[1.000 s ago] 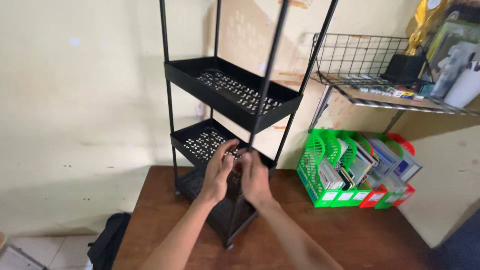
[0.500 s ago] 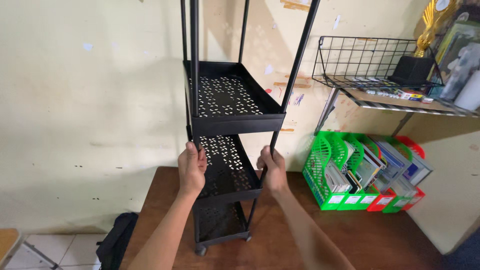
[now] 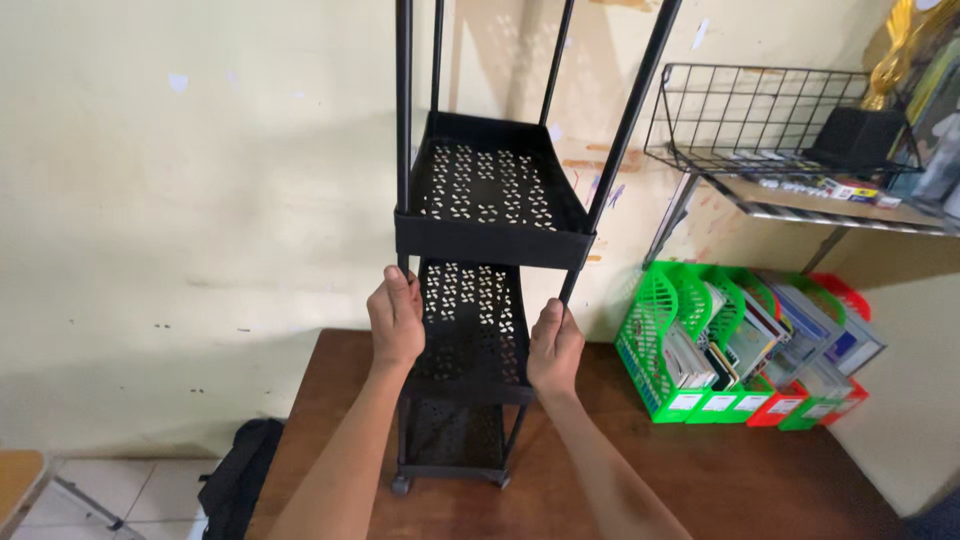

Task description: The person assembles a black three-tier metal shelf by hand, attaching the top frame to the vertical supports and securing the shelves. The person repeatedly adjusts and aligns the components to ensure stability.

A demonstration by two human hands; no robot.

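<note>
A tall black metal cart (image 3: pixel 492 235) with three perforated trays and small wheels stands upright on a brown wooden table (image 3: pixel 700 470), its short end facing me. My left hand (image 3: pixel 396 320) grips the front left upright pole just above the middle tray. My right hand (image 3: pixel 555 345) grips the front right pole at the same height. The poles run up out of the top of the frame.
Green and red file holders (image 3: pixel 745 350) full of papers stand on the table at the right, against the wall. Above them a black wire shelf (image 3: pixel 770 130) carries a dark box and small items. A black bag (image 3: pixel 240 480) lies on the tiled floor, lower left.
The cart has been turned from cornerwise to square-on. My hands moved from together at one pole to one on each front pole.
</note>
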